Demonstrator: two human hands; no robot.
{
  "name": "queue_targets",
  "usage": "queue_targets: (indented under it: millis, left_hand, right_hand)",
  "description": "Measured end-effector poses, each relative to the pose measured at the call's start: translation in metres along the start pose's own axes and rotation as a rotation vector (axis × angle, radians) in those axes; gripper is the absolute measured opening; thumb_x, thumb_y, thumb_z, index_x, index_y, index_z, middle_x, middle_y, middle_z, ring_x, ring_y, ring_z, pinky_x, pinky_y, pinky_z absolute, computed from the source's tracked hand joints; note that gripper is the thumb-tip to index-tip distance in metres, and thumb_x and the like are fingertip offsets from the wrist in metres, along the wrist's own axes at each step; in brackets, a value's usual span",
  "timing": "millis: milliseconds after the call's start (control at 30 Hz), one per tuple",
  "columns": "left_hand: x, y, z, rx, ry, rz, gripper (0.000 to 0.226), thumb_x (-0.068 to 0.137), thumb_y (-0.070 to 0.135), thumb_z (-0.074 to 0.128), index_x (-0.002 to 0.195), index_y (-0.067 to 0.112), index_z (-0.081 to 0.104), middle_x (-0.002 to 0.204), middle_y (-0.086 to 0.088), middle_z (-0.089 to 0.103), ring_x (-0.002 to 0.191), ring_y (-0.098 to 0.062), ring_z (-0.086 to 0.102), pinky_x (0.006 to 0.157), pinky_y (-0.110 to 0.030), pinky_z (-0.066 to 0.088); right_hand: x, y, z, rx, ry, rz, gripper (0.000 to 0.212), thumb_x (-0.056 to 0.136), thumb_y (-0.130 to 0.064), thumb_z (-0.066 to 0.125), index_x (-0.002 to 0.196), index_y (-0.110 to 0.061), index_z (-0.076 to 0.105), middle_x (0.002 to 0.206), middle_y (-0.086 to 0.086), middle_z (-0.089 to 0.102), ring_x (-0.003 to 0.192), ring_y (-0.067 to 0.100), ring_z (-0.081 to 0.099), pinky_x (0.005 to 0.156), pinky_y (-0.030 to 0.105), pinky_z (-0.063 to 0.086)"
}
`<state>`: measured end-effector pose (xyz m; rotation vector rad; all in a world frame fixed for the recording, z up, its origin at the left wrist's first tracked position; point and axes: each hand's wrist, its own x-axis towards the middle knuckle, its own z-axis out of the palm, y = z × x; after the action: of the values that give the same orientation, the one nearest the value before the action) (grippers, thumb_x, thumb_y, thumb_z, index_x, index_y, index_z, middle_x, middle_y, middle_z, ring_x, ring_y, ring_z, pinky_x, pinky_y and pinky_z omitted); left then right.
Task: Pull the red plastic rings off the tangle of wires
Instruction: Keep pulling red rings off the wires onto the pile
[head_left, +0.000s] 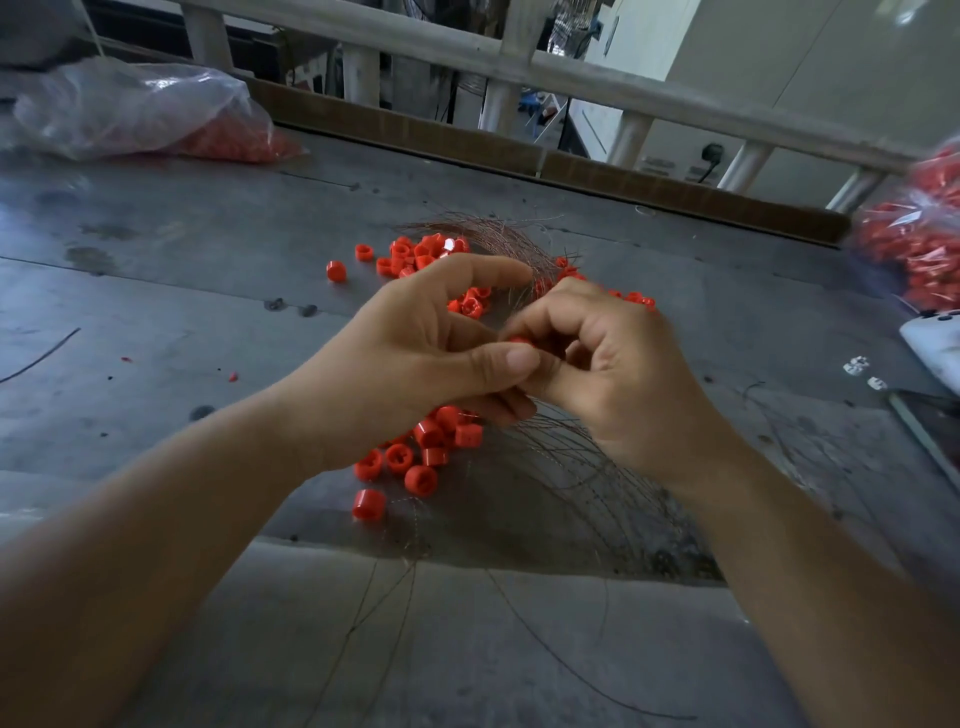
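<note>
A tangle of thin wires (561, 467) lies on the grey table (182, 291), fanning out toward me and curving away behind my hands. Loose red plastic rings (415, 457) lie scattered in front of my left wrist, and more red rings (415, 252) lie farther back. My left hand (415, 353) and my right hand (618, 369) meet above the wires. Between their fingertips sits one red ring (521, 341), pinched by both hands, with wire strands running under the fingers. The ring is mostly hidden by fingers.
A clear plastic bag of red rings (156, 119) lies at the back left, and another bag of red rings (914, 234) at the right edge. A white object (935, 343) and small white pieces (857, 366) lie at the right. A wooden railing (519, 67) runs behind the table.
</note>
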<state>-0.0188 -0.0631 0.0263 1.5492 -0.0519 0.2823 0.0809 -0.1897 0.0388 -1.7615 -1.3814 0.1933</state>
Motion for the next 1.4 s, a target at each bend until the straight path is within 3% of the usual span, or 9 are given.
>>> queue_targets:
  millis: [400, 633, 833, 967, 1067, 1267, 1400]
  left_hand:
    - [-0.002, -0.003, 0.005, 0.003, 0.029, 0.046, 0.053, 0.069, 0.019, 0.06, 0.12, 0.022, 0.045, 0.072, -0.012, 0.069, 0.066, -0.018, 0.069, 0.059, -0.022, 0.054]
    - [0.001, -0.002, -0.001, -0.091, 0.062, 0.019, 0.058, 0.067, 0.011, 0.074, 0.117, 0.023, 0.048, 0.074, -0.009, 0.07, 0.073, -0.022, 0.07, 0.064, -0.022, 0.054]
    - [0.001, 0.0, -0.005, -0.157, 0.049, 0.018, 0.055, 0.066, -0.002, 0.057, 0.116, 0.021, 0.05, 0.075, -0.009, 0.071, 0.074, -0.021, 0.07, 0.064, -0.021, 0.054]
    - [0.002, 0.001, -0.005, -0.135, 0.072, 0.011, 0.052, 0.068, 0.01, 0.074, 0.114, 0.018, 0.051, 0.075, -0.01, 0.072, 0.073, -0.023, 0.07, 0.061, -0.022, 0.054]
    - [0.002, 0.0, -0.005, -0.068, 0.088, -0.011, 0.047, 0.065, 0.022, 0.067, 0.11, 0.015, 0.056, 0.076, -0.011, 0.072, 0.071, -0.022, 0.07, 0.059, -0.023, 0.054]
    - [0.005, 0.001, -0.012, -0.288, 0.111, 0.012, 0.03, 0.07, 0.015, 0.064, 0.099, 0.012, 0.067, 0.083, -0.01, 0.072, 0.074, -0.019, 0.07, 0.058, -0.024, 0.055]
    - [0.005, 0.002, -0.015, -0.349, 0.123, 0.045, 0.026, 0.065, 0.014, 0.062, 0.088, 0.011, 0.073, 0.084, -0.01, 0.072, 0.072, -0.016, 0.069, 0.057, -0.021, 0.054]
  right_hand:
    - [-0.001, 0.001, 0.005, 0.011, 0.055, -0.008, 0.016, 0.075, -0.017, 0.062, 0.071, -0.031, 0.055, 0.072, -0.014, 0.051, 0.07, -0.003, 0.051, 0.063, 0.01, 0.039]
    - [0.002, 0.004, 0.004, 0.024, 0.143, -0.06, 0.014, 0.073, -0.025, 0.067, 0.083, -0.032, 0.06, 0.077, -0.013, 0.052, 0.072, -0.001, 0.052, 0.061, 0.01, 0.039]
    - [0.002, 0.004, -0.001, 0.027, 0.157, -0.058, 0.022, 0.073, -0.033, 0.063, 0.094, -0.035, 0.059, 0.084, -0.015, 0.055, 0.08, 0.002, 0.056, 0.066, 0.019, 0.047]
    - [0.001, 0.002, -0.002, 0.029, 0.132, -0.056, 0.026, 0.073, -0.029, 0.063, 0.099, -0.031, 0.06, 0.086, -0.013, 0.057, 0.082, 0.004, 0.058, 0.068, 0.021, 0.049]
    - [0.001, 0.002, -0.002, 0.036, 0.104, -0.056, 0.03, 0.071, -0.029, 0.064, 0.1, -0.028, 0.061, 0.088, -0.008, 0.06, 0.081, 0.009, 0.06, 0.068, 0.026, 0.052]
    - [0.002, 0.005, -0.003, 0.187, 0.067, 0.05, 0.028, 0.07, -0.032, 0.062, 0.098, -0.032, 0.061, 0.09, -0.011, 0.068, 0.087, 0.004, 0.065, 0.079, 0.023, 0.052]
    - [0.002, 0.006, -0.003, 0.165, 0.092, 0.074, 0.02, 0.071, -0.03, 0.061, 0.09, -0.034, 0.062, 0.072, -0.018, 0.066, 0.071, -0.003, 0.062, 0.067, 0.014, 0.049]
